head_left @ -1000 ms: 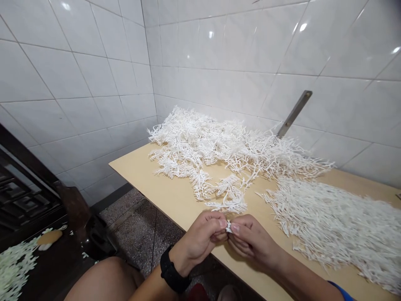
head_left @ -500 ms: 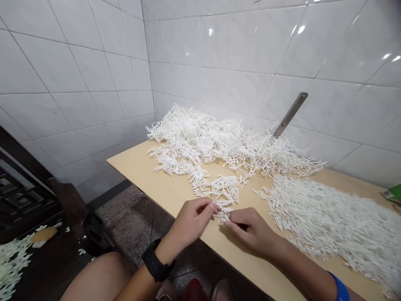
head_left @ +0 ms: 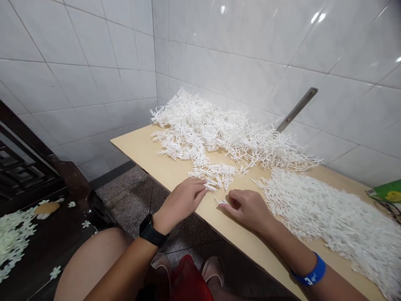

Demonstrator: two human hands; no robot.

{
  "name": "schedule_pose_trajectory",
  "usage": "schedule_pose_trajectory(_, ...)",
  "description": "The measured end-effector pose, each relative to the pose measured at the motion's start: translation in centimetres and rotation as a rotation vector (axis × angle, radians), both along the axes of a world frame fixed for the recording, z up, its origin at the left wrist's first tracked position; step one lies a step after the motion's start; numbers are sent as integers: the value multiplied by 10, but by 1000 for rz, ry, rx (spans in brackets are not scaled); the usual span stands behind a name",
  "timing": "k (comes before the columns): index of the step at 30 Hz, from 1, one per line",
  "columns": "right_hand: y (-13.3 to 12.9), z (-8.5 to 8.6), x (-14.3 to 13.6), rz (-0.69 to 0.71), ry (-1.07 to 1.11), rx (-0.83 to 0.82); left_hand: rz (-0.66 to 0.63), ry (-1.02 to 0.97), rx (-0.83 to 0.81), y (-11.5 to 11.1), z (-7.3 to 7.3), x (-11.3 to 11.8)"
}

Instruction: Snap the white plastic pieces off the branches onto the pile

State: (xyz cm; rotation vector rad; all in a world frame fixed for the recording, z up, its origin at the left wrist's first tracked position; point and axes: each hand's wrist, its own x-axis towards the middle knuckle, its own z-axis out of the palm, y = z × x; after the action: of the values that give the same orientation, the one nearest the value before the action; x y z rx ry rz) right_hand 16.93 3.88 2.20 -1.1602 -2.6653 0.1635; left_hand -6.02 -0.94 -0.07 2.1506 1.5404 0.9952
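Left hand: in the head view, the left hand point(head_left: 183, 200) is held over the desk's near edge, its fingertips beside the loose end of the white branching pile point(head_left: 216, 129); the fingers are close together with the thumb just below, and whether anything is pinched cannot be told.
Right hand: the right hand point(head_left: 250, 209) is placed low over the desk point(head_left: 138, 146), fingers curled and thumb extended; a small white sprig point(head_left: 221, 201) is seen at the thumb tip, but its grip cannot be made out.
White branching pile: it is spread across the back of the desk, its stems too tangled to be told apart.
White strand heap point(head_left: 332, 213): it is laid flatter, to the right, and is cut off by the frame.
Metal bar point(head_left: 297, 109): its lower end is hidden behind the pile.
Green packet point(head_left: 385, 191): it is cut off at the right edge; dark items below it are unclear.
Dark seat point(head_left: 34, 263): white flowers point(head_left: 11, 238) are strewn on it, partly out of frame.
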Motion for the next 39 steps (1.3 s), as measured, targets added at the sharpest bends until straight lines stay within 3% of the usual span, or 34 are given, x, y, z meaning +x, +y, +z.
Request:
schedule_pose_trajectory(4, -1, 0, -2, -72, 111, 12, 48, -15, 48, 1, 2, 0)
schedule_pose_trajectory(9, 0, -7, -2, -68, 264, 103, 71, -216, -81, 0, 10, -3)
schedule_pose_trajectory(14, 3, -10, -3, -44, 325, 52, 122, -310, -154, 2, 10, -7)
schedule_pose_trajectory(17, 1, -9, -5, 8, 375, 58, 118, -305, -162, 4, 9, -8)
schedule_pose_trajectory(21, -6, -6, -8, 179, 418, 77, 107, -344, -160, 7, 10, -9)
schedule_pose_trajectory(31, -8, 0, -40, 323, -6, -85, 179, -521, -159, 16, 3, -11)
schedule_pose_trajectory(35, -11, -4, -13, 271, -92, -98, 259, -539, -137, 16, -2, -10)
schedule_pose_trajectory(39, -21, -9, 54, 53, -194, -21, 250, -464, -41, 11, 1, -5)
